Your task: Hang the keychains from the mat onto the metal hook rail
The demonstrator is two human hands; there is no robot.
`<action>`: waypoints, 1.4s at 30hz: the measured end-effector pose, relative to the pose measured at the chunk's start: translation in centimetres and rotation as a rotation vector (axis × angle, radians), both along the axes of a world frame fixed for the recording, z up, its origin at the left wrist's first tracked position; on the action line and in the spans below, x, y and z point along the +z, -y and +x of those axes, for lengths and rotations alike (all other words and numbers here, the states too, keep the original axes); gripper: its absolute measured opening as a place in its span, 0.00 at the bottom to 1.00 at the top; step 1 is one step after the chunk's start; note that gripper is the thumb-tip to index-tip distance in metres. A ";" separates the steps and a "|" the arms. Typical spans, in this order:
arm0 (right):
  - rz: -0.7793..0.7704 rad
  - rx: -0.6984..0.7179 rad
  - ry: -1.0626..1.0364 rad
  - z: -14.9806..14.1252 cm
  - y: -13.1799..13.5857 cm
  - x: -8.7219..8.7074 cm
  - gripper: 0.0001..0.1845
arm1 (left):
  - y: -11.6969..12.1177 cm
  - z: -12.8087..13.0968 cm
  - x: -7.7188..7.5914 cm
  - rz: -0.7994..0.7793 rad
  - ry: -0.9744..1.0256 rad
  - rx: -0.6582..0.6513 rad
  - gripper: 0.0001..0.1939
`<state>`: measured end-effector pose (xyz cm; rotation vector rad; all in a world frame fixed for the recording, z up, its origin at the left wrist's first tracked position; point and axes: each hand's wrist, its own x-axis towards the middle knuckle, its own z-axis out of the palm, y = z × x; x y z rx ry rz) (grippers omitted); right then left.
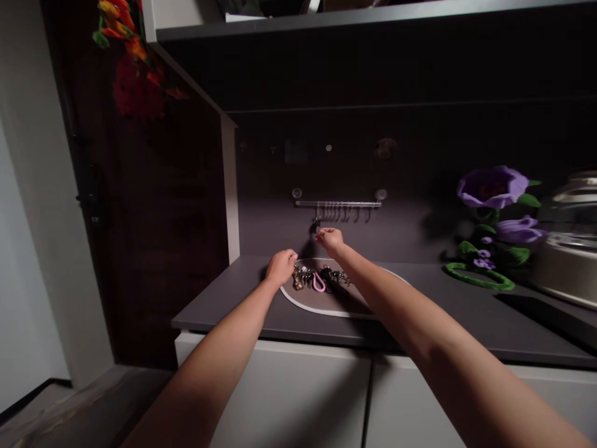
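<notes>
Both my arms reach forward over a dark grey counter. My left hand (pixel 281 266) is curled at the left edge of an oval grey tray with a white rim (pixel 308 303), touching a bunch of keys (pixel 303 276) that lies in it, beside a pink loop (pixel 319 283) and more keys (pixel 339 276). My right hand (pixel 330 239) is raised above the tray, fingers pinched on a small dark thing (pixel 316 225) that hangs under the leftmost hooks of a metal hook rail (pixel 338 205) on the wall.
Purple fabric flowers (pixel 494 218) stand on the counter (pixel 224 305) at the right, with a metal pot (pixel 566 249) beyond them. A dark door (pixel 140 236) with red and orange flowers is at the left. White cabinet fronts (pixel 298 398) lie below the counter.
</notes>
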<state>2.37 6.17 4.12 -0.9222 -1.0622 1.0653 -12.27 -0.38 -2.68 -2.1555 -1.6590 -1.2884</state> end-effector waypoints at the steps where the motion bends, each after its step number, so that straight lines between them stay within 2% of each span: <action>1: -0.003 0.015 0.003 0.1 0.4 -0.2 0.10 | 0.0 -0.1 0.0 -0.004 0.001 0.001 0.11; 5: -0.010 0.098 0.064 0.5 2.3 -1.1 0.06 | -0.2 -0.4 0.0 -0.020 0.011 0.012 0.11; 9: 0.044 0.189 0.247 0.8 3.7 -2.7 0.03 | -0.7 -0.7 -0.2 -0.030 -0.012 0.022 0.12; 13: 0.274 0.155 0.645 1.6 4.2 -4.4 0.04 | -1.0 -1.0 -0.4 -0.050 -0.051 0.051 0.11; 16: 0.451 0.118 0.990 2.2 4.3 -5.0 0.06 | -0.9 -1.0 -0.4 -0.073 -0.085 0.055 0.11; 20: 0.547 0.117 1.221 2.5 4.5 -5.1 0.09 | -0.7 -1.0 -0.4 -0.117 -0.146 0.062 0.11; 29: 0.503 0.095 1.303 2.2 3.9 -5.4 0.09 | -0.5 -0.8 -0.6 -0.201 -0.289 0.098 0.15; 37: 0.522 0.125 1.285 2.0 3.5 -5.6 0.07 | -0.8 -0.9 -0.7 -0.208 -0.250 0.144 0.14; 42: 0.515 0.126 1.273 2.0 3.5 -5.5 0.07 | -0.8 -1.0 -0.6 -0.220 -0.234 0.102 0.11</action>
